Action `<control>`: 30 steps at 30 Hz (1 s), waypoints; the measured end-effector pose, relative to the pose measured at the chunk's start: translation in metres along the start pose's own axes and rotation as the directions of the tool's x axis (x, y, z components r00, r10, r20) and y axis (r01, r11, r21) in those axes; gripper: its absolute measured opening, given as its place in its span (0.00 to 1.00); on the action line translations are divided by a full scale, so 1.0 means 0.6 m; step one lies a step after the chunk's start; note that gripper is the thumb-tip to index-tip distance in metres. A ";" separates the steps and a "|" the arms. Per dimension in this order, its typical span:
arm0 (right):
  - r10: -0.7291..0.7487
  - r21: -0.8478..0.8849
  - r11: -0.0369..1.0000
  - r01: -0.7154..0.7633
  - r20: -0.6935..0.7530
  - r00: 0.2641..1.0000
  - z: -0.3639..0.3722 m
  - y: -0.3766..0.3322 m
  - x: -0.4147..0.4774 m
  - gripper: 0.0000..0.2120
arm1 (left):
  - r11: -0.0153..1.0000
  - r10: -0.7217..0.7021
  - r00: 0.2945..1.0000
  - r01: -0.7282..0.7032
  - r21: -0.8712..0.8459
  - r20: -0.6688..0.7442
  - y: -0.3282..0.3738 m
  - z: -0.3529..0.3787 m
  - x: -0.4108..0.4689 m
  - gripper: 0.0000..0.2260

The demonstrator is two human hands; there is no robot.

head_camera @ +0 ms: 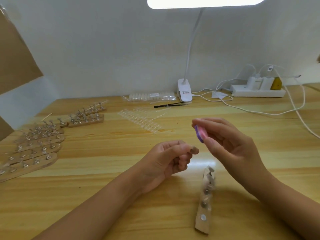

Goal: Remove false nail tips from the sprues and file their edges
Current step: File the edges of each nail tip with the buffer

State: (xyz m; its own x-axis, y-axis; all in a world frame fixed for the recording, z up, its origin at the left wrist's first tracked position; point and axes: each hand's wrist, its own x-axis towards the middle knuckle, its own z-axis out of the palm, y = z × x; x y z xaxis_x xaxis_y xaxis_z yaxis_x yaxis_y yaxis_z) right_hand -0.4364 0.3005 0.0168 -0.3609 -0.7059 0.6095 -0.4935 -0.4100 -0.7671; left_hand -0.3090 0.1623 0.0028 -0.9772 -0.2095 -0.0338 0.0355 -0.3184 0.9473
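My left hand (170, 159) hovers over the wooden table, fingers curled, pinching a small clear nail tip (194, 150) between thumb and forefinger. Just to its right my right hand (226, 144) holds a pink and purple nail file block (200, 134) between thumb and fingers, a little above and apart from the tip. Clear sprue strips of nail tips (141, 120) lie flat further back on the table. A wooden nail stand (205, 200) with several metal holders lies in front, below my right hand.
Several wooden stands with metal holders (38, 144) crowd the left side. A bag of nail tips (150, 97), a black tool (170, 105), a clip lamp (185, 91), a power strip (258, 91) and white cables (294, 104) sit at the back.
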 end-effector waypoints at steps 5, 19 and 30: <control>-0.120 -0.134 0.982 0.135 0.116 0.986 0.009 0.011 -0.004 0.15 | 1.000 0.009 1.000 -0.009 0.021 -0.005 -0.003 -0.007 0.001 0.10; -0.087 -0.048 0.995 0.088 0.033 0.996 0.007 0.012 -0.005 0.15 | 0.998 0.022 0.999 -0.024 0.065 0.035 0.002 -0.011 -0.003 0.08; -0.181 -0.110 0.975 0.194 0.117 0.976 0.013 0.007 -0.010 0.16 | 0.998 0.015 0.998 -0.019 0.059 0.059 -0.004 -0.008 -0.002 0.08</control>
State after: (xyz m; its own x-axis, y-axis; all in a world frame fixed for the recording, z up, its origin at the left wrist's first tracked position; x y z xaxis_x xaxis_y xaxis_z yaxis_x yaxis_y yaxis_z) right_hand -0.4300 0.2987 0.0084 -0.1705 -0.6825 0.7107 -0.6378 -0.4734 -0.6076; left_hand -0.3069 0.1591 -0.0008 -0.9872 -0.1594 -0.0006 0.0413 -0.2598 0.9648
